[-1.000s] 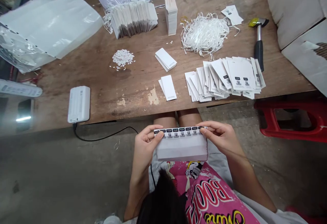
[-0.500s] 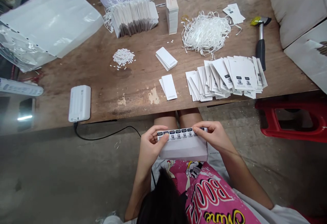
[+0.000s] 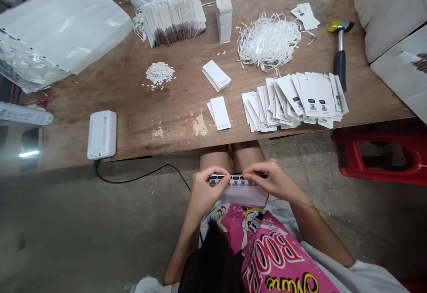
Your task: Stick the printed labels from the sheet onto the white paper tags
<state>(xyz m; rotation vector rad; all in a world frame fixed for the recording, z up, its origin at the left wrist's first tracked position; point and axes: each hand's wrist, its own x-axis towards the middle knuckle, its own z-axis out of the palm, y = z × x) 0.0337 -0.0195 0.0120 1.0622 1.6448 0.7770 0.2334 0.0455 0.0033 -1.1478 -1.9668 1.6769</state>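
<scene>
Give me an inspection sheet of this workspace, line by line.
Surface: worn wooden table, scuffed near the front edge.
Job's things: printed card held above the lap; loose cards and white string on the table.
Clutter: hammer, plastic sheet.
Hands: left hand and right hand both pinch the card's printed edge.
Cables: black cable runs from white box.
Surroundings: red stool, concrete floor.
</scene>
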